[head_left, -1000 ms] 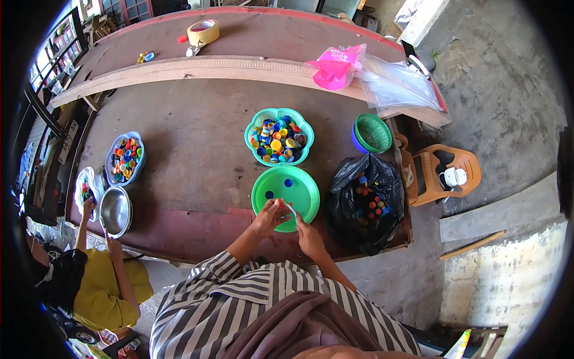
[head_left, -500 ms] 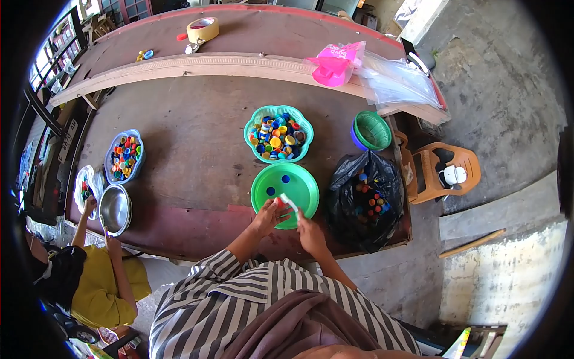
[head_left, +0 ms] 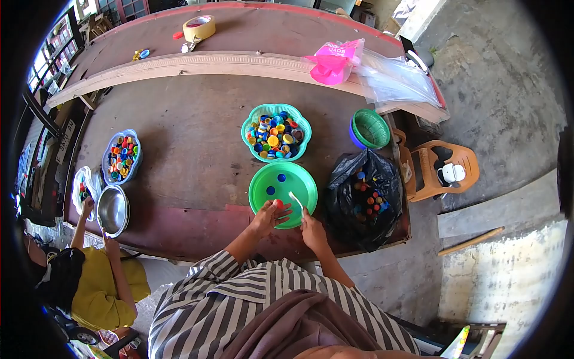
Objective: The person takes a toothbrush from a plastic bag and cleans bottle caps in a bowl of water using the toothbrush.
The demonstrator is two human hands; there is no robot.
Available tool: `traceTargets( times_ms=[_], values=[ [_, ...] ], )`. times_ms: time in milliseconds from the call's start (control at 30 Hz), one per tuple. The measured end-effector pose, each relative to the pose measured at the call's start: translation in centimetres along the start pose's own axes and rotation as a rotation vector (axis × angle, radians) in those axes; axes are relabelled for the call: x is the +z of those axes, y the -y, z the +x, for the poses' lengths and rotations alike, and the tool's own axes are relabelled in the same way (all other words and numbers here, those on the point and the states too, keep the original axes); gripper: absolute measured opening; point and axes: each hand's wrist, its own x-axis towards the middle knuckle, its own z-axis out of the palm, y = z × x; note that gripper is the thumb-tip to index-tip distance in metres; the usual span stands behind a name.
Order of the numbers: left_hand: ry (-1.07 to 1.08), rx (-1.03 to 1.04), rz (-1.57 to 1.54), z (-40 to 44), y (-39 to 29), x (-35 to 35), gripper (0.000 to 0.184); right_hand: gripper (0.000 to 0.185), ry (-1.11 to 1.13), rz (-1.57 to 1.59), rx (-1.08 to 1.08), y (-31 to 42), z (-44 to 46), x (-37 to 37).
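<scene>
My left hand (head_left: 265,220) grips a red bottle cap (head_left: 279,204) by its fingertips, over the near part of a green basin (head_left: 304,179). In my right hand (head_left: 314,232) is a white toothbrush (head_left: 297,200), its head up and left, just apart from the cap. Inside the basin lie two blue caps, one blue cap (head_left: 281,178) towards the back and another blue cap (head_left: 270,190) nearer my left hand. Behind the basin stands a turquoise scalloped bowl (head_left: 246,133) filled with mixed bottle caps (head_left: 273,140).
To the right, a black plastic bag (head_left: 341,218) holds more caps; green and blue baskets (head_left: 372,128) stand behind it. At left, a co-worker's hands (head_left: 109,244) are near a metal bowl (head_left: 114,209) and a blue basket (head_left: 139,157) of caps. A raised shelf (head_left: 239,60) crosses the back.
The toothbrush has moved off the red cap, up and slightly right. My left hand still holds the cap. The whole view has shifted slightly.
</scene>
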Motion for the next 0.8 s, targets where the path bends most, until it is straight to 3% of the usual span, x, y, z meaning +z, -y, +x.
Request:
traceTargets(
  times_ms=[167,267,333,433,567,633,733,800],
  values=[
    [0.021,0.046,-0.016,0.2,-0.2,-0.4,0.031,0.045,0.041,0.150,-0.121,1.4,-1.0,0.5],
    [-0.019,0.002,-0.023,0.0,-0.4,0.5,0.032,0.046,-0.070,-0.110,-0.037,-0.1,-0.1,0.7],
    [-0.020,-0.010,-0.034,0.2,-0.1,-0.2,0.033,0.047,-0.019,0.133,-0.129,2.1,-0.7,-0.3],
    [0.032,0.013,-0.053,0.5,-0.9,-0.1,0.032,0.048,0.059,0.056,-0.076,1.7,-0.7,0.3],
    [-0.007,0.032,-0.018,0.8,-0.6,0.1,0.030,0.048,-0.016,0.063,0.040,1.4,0.2,-0.6],
    [-0.021,0.030,-0.026,0.5,-0.4,-0.2,0.030,0.047,0.153,0.201,-0.031,4.1,-1.0,-1.8],
    [0.040,0.060,-0.041,0.5,-0.7,0.0,0.030,0.047,0.052,0.023,0.027,1.5,-0.2,0.5],
    [-0.039,0.012,-0.004,0.3,-0.5,0.2,0.030,0.046,0.028,0.042,0.034,1.4,-0.2,0.2]
  ],
)
